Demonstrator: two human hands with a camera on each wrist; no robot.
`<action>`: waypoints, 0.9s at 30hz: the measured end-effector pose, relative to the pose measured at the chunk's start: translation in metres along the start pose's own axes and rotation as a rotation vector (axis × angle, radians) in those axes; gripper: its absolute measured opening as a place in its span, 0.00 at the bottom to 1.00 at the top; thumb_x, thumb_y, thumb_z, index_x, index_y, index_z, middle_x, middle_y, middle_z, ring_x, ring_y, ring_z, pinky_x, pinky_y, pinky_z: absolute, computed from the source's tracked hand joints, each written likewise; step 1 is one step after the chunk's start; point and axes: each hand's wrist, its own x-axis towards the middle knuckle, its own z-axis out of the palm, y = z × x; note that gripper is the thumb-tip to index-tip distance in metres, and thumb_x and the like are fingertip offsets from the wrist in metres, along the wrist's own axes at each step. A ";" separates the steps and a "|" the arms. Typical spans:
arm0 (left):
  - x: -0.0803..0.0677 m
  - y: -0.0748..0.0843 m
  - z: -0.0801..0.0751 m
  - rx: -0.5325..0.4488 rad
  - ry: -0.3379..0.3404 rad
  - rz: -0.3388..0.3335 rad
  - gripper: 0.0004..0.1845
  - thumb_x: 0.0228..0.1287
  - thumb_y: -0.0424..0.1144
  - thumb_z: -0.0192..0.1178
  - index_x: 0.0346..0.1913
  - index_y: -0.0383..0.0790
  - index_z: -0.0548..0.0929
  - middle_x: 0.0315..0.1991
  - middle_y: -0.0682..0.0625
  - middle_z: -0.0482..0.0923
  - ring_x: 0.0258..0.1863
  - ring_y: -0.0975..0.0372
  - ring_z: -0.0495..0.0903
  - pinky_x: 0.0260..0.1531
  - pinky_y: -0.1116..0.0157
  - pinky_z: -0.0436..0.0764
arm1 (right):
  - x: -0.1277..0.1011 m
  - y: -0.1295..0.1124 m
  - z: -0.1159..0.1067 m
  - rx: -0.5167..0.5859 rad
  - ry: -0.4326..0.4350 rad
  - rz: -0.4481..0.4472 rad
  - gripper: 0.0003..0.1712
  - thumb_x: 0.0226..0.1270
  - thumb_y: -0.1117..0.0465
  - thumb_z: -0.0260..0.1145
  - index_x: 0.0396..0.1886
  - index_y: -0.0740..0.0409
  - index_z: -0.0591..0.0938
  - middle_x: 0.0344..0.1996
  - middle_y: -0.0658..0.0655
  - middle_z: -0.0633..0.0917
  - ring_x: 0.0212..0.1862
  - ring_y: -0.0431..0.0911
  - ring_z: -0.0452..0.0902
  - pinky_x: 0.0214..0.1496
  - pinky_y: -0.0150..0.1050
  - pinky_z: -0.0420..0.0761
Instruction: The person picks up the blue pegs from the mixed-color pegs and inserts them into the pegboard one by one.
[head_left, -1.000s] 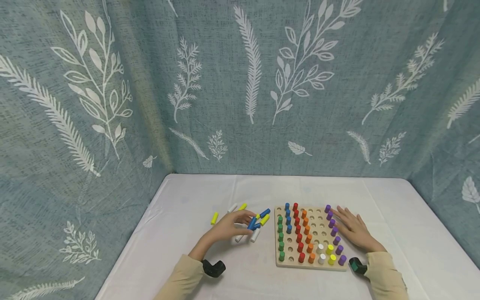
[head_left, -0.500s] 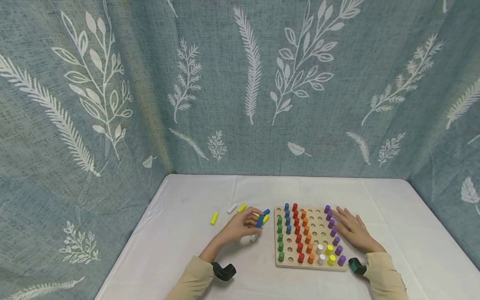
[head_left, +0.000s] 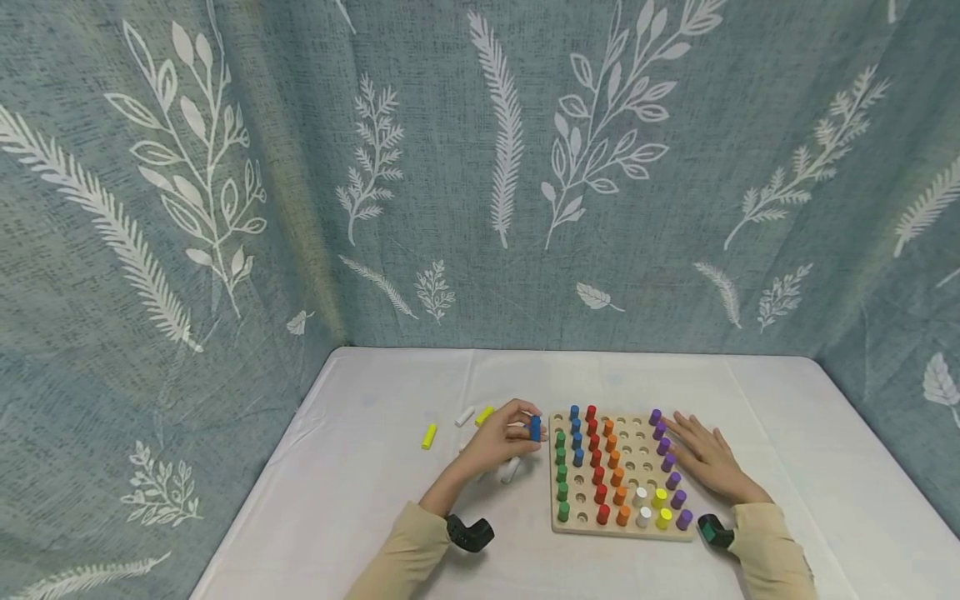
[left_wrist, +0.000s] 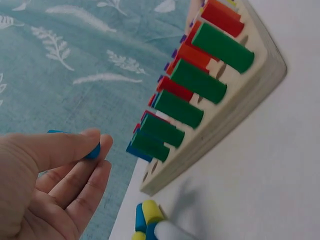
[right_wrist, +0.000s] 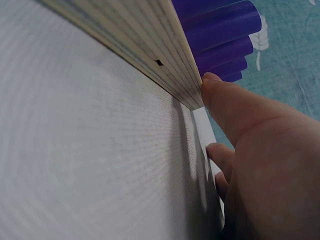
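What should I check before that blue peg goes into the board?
1. Grip: left hand pinches the blue peg between thumb and fingers: ok.
2. Board steadied: right hand lies flat against the peg board at its right edge: ok.
3. Free holes in the blue column: empty holes show below the standing blue pegs: ok.
4. Peg over a hole: it is left of the board's edge: not ok.
5. Peg upright: looks roughly upright in the head view: cannot tell exactly.

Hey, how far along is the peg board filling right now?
Done: green, red, orange and purple pegs stand in rows on the wooden board. In hand: the left hand pinches a blue peg beside the board, while the right hand steadies its edge. Left: empty holes, plus loose pegs on the table.
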 end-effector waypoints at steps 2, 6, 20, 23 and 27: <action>0.002 0.001 0.003 -0.008 -0.004 0.019 0.23 0.59 0.25 0.59 0.56 0.29 0.66 0.48 0.32 0.72 0.48 0.45 0.79 0.42 0.68 0.80 | 0.000 -0.001 0.000 -0.003 0.000 -0.001 0.31 0.70 0.49 0.51 0.69 0.57 0.62 0.69 0.71 0.54 0.69 0.70 0.41 0.67 0.65 0.31; 0.006 0.003 0.010 -0.013 -0.008 0.029 0.20 0.62 0.25 0.57 0.56 0.29 0.66 0.48 0.31 0.73 0.48 0.45 0.79 0.41 0.68 0.80 | 0.000 -0.003 -0.001 -0.002 0.004 -0.006 0.31 0.70 0.50 0.51 0.68 0.57 0.62 0.69 0.71 0.54 0.69 0.70 0.42 0.67 0.65 0.32; 0.009 0.024 0.033 0.107 0.065 0.029 0.15 0.62 0.29 0.59 0.51 0.32 0.73 0.43 0.35 0.79 0.43 0.50 0.79 0.39 0.70 0.79 | -0.001 0.000 -0.001 0.004 0.012 -0.023 0.30 0.71 0.50 0.51 0.69 0.56 0.62 0.68 0.71 0.55 0.69 0.69 0.42 0.67 0.65 0.31; 0.012 0.015 0.038 0.160 0.084 0.026 0.15 0.61 0.32 0.61 0.50 0.35 0.75 0.42 0.41 0.81 0.43 0.54 0.80 0.41 0.68 0.78 | -0.001 0.001 -0.001 0.006 0.008 -0.022 0.30 0.71 0.50 0.51 0.69 0.56 0.62 0.68 0.71 0.55 0.69 0.69 0.42 0.67 0.65 0.31; 0.013 0.006 0.044 0.212 0.085 0.048 0.14 0.59 0.37 0.63 0.48 0.41 0.77 0.42 0.48 0.82 0.42 0.59 0.80 0.42 0.68 0.78 | 0.000 0.001 -0.001 0.006 -0.005 -0.010 0.31 0.71 0.49 0.51 0.69 0.57 0.61 0.69 0.71 0.54 0.69 0.69 0.41 0.67 0.64 0.30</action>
